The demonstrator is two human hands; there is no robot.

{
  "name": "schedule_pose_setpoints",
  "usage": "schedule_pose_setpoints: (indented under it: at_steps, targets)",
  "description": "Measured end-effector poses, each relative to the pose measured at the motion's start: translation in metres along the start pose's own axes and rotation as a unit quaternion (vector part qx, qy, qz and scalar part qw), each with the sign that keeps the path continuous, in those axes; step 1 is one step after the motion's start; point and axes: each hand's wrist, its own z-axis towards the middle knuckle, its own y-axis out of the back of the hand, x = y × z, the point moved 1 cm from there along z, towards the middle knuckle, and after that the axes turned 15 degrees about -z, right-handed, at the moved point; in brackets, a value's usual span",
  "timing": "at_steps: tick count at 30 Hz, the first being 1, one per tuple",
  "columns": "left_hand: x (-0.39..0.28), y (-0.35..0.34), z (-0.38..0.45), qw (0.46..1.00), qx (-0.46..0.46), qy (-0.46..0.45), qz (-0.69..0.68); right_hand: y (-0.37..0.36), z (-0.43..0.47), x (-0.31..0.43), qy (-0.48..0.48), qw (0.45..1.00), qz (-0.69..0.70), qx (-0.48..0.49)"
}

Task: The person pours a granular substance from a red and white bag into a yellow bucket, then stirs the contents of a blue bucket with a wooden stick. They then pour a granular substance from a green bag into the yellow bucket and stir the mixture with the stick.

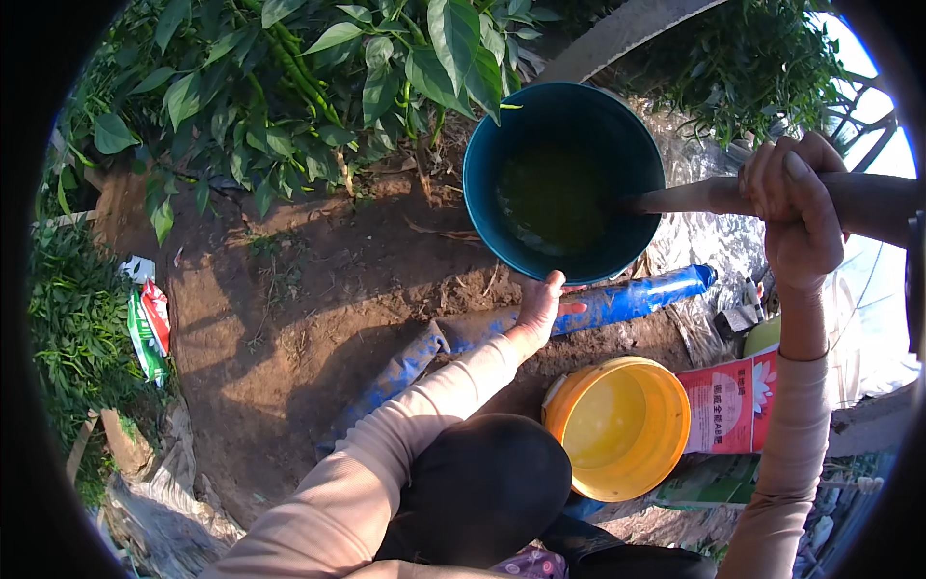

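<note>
A dark teal bucket (474, 203) with greenish liquid inside stands before me, its mouth facing up. My left hand (541, 304) touches the near side of its rim, thumb up at the edge; how firmly it holds is hard to tell. Gripped in my right hand (796, 206) is a thick wooden pole (702, 195), whose far end goes down into the bucket. Below the teal bucket, near my knee, an orange-yellow bucket (680, 420) holds cloudy yellowish liquid.
Pepper plants (289, 87) hang over the bare soil at upper left. A blue layflat hose (622, 307) crosses the ground below the teal bucket. A pink printed sack (727, 405) lies beside the orange-yellow bucket. Red and green packets (148, 329) lie at far left.
</note>
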Motion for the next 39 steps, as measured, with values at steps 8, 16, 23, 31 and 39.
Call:
schedule_pose_setpoints:
  at_steps: [8, 16, 23, 31, 39]
  targets:
    - [0.001, 0.002, -0.005, 1.000, 0.006, -0.001, 0.008, -0.005, -0.003, -0.008, -0.020, 1.000, 0.007, -0.002]
    - [-0.003, -0.003, -0.005, 1.000, -0.019, -0.006, 0.011, 0.001, -0.003, -0.017, -0.094, 0.993, 0.062, -0.041]
    - [0.002, 0.001, -0.002, 1.000, -0.014, -0.003, 0.019, 0.005, -0.021, -0.014, -0.095, 0.992, 0.074, -0.043]
    - [0.002, 0.001, -0.003, 0.999, -0.026, 0.001, 0.020, 0.018, -0.027, -0.031, -0.103, 0.980, 0.104, -0.131]
    - [0.003, 0.002, -0.002, 1.000, -0.018, -0.003, 0.005, 0.031, -0.031, -0.057, -0.106, 0.968, 0.140, -0.177]
